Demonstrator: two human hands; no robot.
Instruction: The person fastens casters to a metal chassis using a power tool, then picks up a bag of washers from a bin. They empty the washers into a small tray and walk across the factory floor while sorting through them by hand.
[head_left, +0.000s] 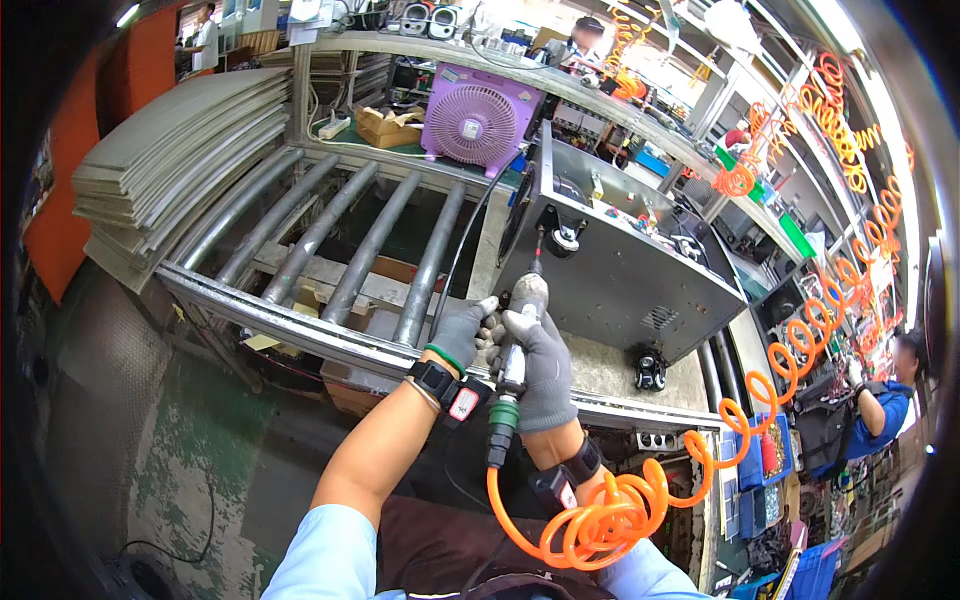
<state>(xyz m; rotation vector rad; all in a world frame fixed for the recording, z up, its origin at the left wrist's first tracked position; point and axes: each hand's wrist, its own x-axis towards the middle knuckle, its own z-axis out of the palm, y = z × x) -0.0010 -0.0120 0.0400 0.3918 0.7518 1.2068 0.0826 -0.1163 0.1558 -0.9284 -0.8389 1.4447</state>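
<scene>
Air screwdriver within right-hand fingers (bit beside a caster)

A bright tube light shines above the patchy green floor.

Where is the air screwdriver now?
Head view, centre: the air screwdriver is in the right hand, tip just left of the upper caster on the grey cabinet.

Both forearms stretch forward, bare below the sleeves; the gloved right grip curls closed, the gloved left grip close beside it.
</scene>
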